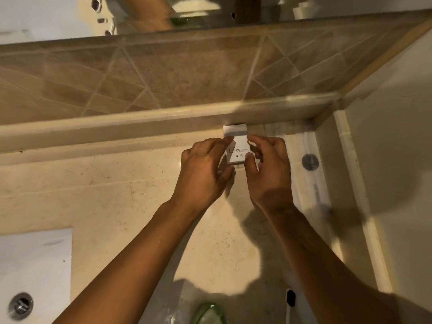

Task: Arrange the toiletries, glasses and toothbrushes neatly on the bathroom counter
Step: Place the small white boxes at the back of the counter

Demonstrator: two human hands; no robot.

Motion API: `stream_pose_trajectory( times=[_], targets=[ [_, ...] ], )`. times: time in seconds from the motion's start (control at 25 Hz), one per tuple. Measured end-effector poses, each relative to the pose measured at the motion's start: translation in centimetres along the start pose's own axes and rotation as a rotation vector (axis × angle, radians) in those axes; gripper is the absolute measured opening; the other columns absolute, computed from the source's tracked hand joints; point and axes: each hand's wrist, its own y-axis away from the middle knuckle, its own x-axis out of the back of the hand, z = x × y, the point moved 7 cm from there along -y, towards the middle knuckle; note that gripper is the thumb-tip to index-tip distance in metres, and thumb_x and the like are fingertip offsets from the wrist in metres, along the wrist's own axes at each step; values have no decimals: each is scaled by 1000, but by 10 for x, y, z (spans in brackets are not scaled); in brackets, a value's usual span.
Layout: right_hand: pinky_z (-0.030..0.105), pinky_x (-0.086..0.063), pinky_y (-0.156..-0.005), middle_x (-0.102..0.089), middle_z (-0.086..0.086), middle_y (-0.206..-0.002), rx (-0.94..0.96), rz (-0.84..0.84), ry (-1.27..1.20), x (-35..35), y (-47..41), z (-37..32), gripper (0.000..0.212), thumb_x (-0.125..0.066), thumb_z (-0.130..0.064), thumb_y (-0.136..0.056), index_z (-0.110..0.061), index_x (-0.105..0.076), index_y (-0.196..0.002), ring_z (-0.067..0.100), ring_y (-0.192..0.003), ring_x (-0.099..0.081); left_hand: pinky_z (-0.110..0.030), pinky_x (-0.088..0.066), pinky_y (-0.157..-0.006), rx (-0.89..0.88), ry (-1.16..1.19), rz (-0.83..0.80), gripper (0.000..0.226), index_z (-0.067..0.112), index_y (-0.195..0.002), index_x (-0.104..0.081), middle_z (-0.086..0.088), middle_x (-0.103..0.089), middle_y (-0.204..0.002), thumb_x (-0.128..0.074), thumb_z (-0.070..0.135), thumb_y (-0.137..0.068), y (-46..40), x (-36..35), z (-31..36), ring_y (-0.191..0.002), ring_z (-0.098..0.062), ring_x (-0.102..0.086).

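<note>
beige marble counter (pixel 117 206) runs back to a tiled ledge (pixel 140 127) below the mirror (pixel 46 15). a small white box (pixel 238 148) sits at the counter's back, touching the ledge. left hand (pixel 205 169) and right hand (pixel 268 169) pinch its two sides with curled fingertips. it looks light, thin card, easily crushed; best held by the side edges, gently.

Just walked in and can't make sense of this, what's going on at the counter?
A person is holding a small white box between both hands, the left hand and the right hand, at the back of the beige counter, close to the ledge under the mirror. It looks like they are lining it up there. A green glass thing shows at the near edge.
</note>
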Motion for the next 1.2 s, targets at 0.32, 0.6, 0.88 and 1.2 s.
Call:
stream_pose_trajectory(
  times=[0.32, 0.6, 0.88, 1.2],
  targets=[
    [-5, -41, -82, -49, -4, -139, -3, -27, 12, 44, 75, -25, 30, -60, -16, -98, -24, -59, -127, 5, -107, -59, -40, -47, -94, 52, 21, -26, 45, 18, -128, -63, -4, -69, -121, -62, 35, -86, 88, 47, 3, -111, -29, -62],
    [34, -17, -122, -20, 5, -166, 210, -331, 554, -4, 61, -25, 62, -53, -31, -95, -18, -33, -153, 27, -152, -17, -26, -40, -87, 217, 106, -19, 42, 14, -123, -67, -6, -70, -119, -51, 34, -90, 198, 74, -28, -109, -25, -63],
    [43, -9, -127, 9, 6, -169, 136, -501, 725, -27, 60, -13, 77, -35, -50, -102, -13, 1, -160, 31, -156, 1, -34, -39, -107, 149, -52, -163, 58, 7, -141, -54, -15, -56, -143, -48, 39, -92, 201, 46, -24, -133, -32, -51],
    [42, -13, -126, 7, 3, -169, 99, -469, 661, -21, 56, -11, 75, -36, -49, -103, -16, -1, -160, 28, -156, -4, -47, -56, -84, 172, -203, -328, 45, -4, -107, -65, -30, -59, -118, -55, 27, -75, 207, 20, -40, -106, -44, -60]
  ],
)
